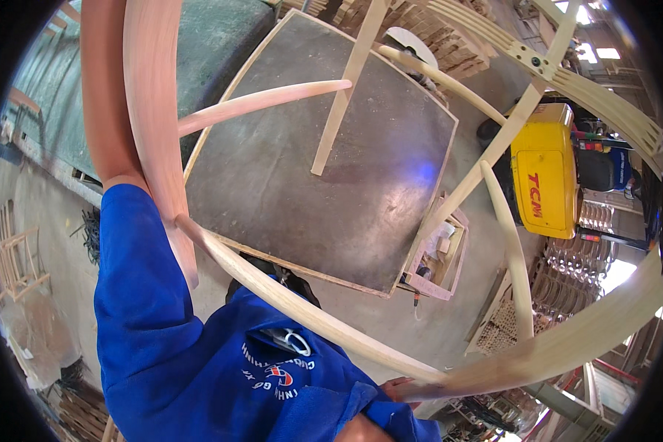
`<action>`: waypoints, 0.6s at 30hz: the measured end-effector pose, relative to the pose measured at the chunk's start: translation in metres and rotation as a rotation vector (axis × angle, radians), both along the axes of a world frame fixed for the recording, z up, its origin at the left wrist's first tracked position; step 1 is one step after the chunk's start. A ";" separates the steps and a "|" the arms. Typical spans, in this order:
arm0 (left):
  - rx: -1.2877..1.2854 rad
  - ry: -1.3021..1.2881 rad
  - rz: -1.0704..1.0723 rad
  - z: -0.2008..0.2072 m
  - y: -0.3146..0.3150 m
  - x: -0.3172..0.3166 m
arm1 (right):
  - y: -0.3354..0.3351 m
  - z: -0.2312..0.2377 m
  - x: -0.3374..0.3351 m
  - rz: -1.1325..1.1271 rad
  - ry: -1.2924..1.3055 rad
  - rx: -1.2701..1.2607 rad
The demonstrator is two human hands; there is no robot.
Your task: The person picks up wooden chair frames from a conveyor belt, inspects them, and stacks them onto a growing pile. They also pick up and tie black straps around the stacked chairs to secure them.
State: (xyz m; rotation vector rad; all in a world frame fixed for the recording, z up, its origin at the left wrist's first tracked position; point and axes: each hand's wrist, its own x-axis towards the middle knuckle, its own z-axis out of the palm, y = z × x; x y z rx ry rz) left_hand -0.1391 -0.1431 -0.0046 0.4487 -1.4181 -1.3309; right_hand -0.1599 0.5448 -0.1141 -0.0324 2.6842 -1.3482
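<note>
An unfinished pale wooden chair frame (309,309) fills much of the view, raised over a dark-topped worktable. One broad leg (151,110) runs up the left side along my left forearm (104,96). My left hand lies beyond the top edge, out of sight. At the lower middle, the fingers of my right hand (398,387) are closed around the end of another curved leg (560,357); most of that hand is hidden by the wood and my sleeve. Slim stretchers join the legs, and slatted rails cross the upper right.
Below the frame stands the worktable (272,184) with its light wooden edging. Beside its right edge is an open box (449,258) of small items. A yellow forklift (544,177) is at right, near stacked wooden parts (574,272). A green-topped table (214,51) stands upper left.
</note>
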 end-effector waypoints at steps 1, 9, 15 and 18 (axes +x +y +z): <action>0.001 0.002 -0.001 0.001 0.004 0.002 | 0.004 0.000 0.004 -0.008 -0.005 -0.007; 0.018 -0.030 -0.026 -0.004 -0.011 -0.019 | 0.006 -0.006 0.006 -0.115 -0.013 0.027; 0.059 -0.034 -0.045 -0.019 -0.056 -0.073 | -0.021 -0.015 -0.021 -0.236 -0.038 0.102; 0.075 -0.039 -0.052 -0.025 -0.078 -0.095 | -0.037 -0.019 -0.030 -0.286 -0.045 0.130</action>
